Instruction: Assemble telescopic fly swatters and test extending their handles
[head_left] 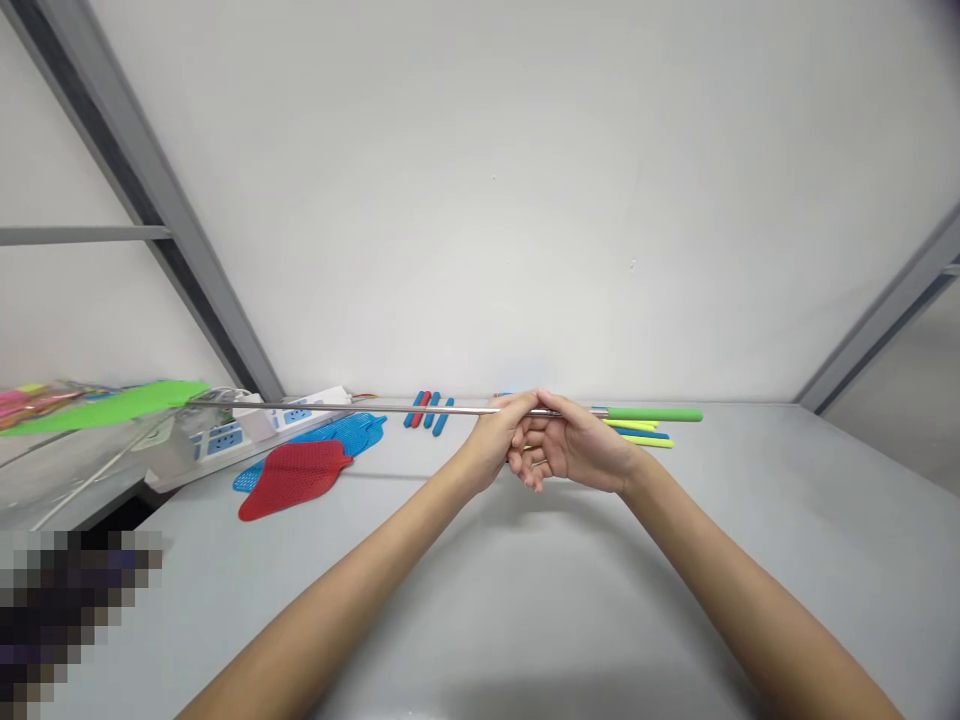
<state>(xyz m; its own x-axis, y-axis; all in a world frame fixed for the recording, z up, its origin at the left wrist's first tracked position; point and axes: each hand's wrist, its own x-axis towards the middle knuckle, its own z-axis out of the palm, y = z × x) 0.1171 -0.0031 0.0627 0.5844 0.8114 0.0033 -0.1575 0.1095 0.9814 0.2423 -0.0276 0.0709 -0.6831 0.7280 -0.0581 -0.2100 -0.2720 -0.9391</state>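
Here I am with both hands brought together, fingertips touching; my left hand [496, 432] and right hand [581, 445] pinch the green swatter [405, 409] by its thin metal shaft [337, 407], holding it crosswise above the table [750, 530]; the flat green head [112, 408] reaches out to my left, in front of the power strip [225, 440], while the green handle [654, 414] points right; my right fingers curl loosely; over on the left a red swatter head [296, 478] overlaps blue mesh [360, 433]; short red and blue sticks [443, 418] lie near the wall [525, 200]
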